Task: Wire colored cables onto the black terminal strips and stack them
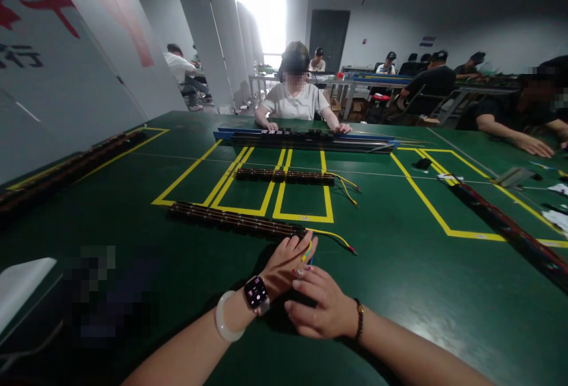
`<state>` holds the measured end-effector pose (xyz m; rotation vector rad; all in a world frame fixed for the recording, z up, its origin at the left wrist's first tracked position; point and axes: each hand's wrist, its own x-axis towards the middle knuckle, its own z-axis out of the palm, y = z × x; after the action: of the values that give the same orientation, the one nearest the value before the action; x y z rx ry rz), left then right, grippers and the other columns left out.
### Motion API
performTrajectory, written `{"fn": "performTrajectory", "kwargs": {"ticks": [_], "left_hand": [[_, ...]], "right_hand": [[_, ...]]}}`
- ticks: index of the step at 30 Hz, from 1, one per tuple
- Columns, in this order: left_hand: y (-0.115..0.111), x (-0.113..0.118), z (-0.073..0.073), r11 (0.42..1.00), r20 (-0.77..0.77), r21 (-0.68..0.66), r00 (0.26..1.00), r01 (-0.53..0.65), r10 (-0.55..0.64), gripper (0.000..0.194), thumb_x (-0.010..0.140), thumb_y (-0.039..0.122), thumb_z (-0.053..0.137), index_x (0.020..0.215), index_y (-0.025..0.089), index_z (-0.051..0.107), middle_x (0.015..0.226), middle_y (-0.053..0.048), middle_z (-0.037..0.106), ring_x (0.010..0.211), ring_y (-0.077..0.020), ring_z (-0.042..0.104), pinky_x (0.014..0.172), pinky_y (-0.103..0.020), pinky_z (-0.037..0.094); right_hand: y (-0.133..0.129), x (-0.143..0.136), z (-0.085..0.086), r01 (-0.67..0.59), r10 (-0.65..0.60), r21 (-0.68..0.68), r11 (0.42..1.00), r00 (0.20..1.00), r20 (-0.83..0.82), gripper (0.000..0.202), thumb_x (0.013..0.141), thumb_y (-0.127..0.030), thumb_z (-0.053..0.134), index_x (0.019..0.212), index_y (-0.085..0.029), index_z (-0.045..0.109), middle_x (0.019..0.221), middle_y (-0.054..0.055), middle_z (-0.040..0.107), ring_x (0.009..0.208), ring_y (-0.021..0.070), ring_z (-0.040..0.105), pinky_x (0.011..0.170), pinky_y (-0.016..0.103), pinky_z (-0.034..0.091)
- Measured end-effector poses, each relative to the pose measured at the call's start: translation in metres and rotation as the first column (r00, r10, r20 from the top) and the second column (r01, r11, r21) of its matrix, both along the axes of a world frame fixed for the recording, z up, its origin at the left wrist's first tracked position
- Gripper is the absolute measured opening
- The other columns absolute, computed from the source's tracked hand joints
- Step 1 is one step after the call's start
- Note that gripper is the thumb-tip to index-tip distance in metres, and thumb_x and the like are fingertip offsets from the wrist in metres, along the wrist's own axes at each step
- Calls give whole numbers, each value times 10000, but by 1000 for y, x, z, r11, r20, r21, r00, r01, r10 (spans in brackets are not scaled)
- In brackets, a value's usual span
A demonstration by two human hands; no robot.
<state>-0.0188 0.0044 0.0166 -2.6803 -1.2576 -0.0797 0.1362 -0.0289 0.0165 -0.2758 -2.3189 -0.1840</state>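
A long black strip (pixel 235 220) with copper-coloured lines lies across the near part of the green table. My left hand (pixel 288 261) closes around its right end. From that end a yellow wire (pixel 331 234) with a dark red tip runs out over the table. A short yellow-green wire (pixel 306 251) and a bit of blue wire show at my left fingers. My right hand (pixel 322 303) is just below, its fingers curled together beside those wires; what its fingertips hold is hidden. Beyond lies a shorter black strip (pixel 284 176) with two yellow wires.
Yellow tape (pixel 302 218) marks boxes on the green table (pixel 390 291). Across it, a person in white (pixel 293 102) has both hands at a long blue-and-black rail (pixel 310 140). More strips lie left (pixel 66 167) and right (pixel 501 214). Another person's hand (pixel 535 145) rests at right.
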Motion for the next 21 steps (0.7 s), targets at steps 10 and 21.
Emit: {"fn": "performTrajectory", "kwargs": {"ticks": [10,21], "left_hand": [[-8,4,-30,999,-4,40,999,-33,33,638,893,270,338,1466,313,60,1535,36,187,1314,-188,341,1086,-365,259],[-3,3,-14,1000,9,3,1000,26,-26,474,938,288,280,1410,256,315,1538,-7,188,1149,-189,476,935,-346,383]], "right_hand": [[5,-24,2,32,36,-353,935,982,187,464,838,-355,522,1271,-194,493,1363,136,405,1340,296,262,1057,478,340],[4,-5,1,55,-43,-109,992,993,110,434,841,-312,529,1259,-198,500,1332,110,477,1316,235,339,1069,409,333]]}}
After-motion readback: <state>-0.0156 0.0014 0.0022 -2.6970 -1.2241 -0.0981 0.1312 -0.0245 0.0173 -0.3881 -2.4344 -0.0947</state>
